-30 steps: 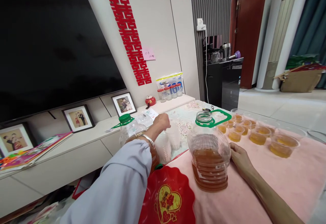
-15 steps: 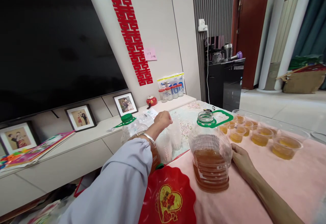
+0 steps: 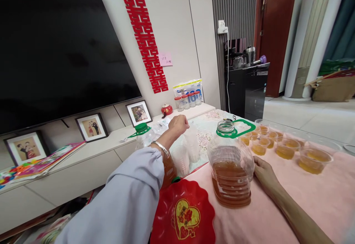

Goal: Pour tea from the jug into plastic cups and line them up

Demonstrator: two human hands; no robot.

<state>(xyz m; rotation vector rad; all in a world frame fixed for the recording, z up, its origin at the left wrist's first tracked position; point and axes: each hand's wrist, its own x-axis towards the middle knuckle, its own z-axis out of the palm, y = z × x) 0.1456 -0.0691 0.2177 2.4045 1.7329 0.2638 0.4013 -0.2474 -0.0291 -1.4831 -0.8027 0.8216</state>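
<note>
The left hand is noted at stacked plastic cups, fingers curled; any grip cannot be confirmed. The uncapped plastic jug, on pink cloth, is touched rightward by the right hand, finger spread obscured.

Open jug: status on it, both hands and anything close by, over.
Left hand by stacked cups, hold unclear. Open jug upright, part full, right hand at its side. Red tray close by.
</note>
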